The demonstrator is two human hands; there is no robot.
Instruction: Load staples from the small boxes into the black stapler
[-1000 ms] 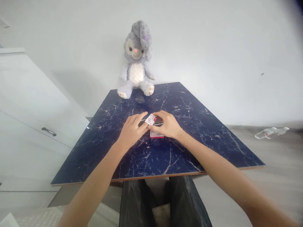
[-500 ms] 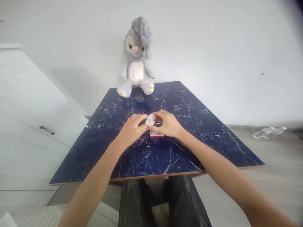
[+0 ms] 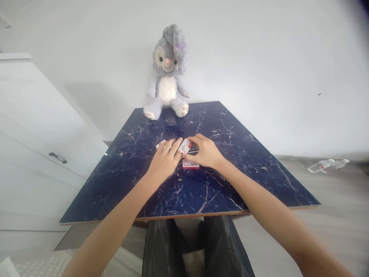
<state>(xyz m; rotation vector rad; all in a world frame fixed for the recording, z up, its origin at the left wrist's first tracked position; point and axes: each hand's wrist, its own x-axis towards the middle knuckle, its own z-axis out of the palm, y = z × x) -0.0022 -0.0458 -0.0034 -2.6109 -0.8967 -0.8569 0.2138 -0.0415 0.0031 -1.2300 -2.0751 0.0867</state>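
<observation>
Over the middle of the blue table (image 3: 173,200), my right hand (image 3: 208,152) curls thumb and fingers around a dark, flat object (image 3: 194,149) whose kind I cannot make out. A small white-and-red card or packet (image 3: 185,146) lies against its left part, by the right fingertips. My left hand (image 3: 164,158) is stretched out with its fingers apart, its fingertips at the left edge of the packet. Part of a white piece (image 3: 159,144) shows past the left fingers. Just below the right thumb lies a small white box with a red edge (image 3: 190,165).
A grey plush toy (image 3: 167,86) sits at the table's far edge, against the wall. White cabinet doors (image 3: 34,154) stand on the left. Clear plastic bottles (image 3: 324,165) lie on the floor at the right.
My left fingers have let go of the dark object and straightened, the hand now lying flatter. The white piece beside them shows more. My right hand keeps its grip.
</observation>
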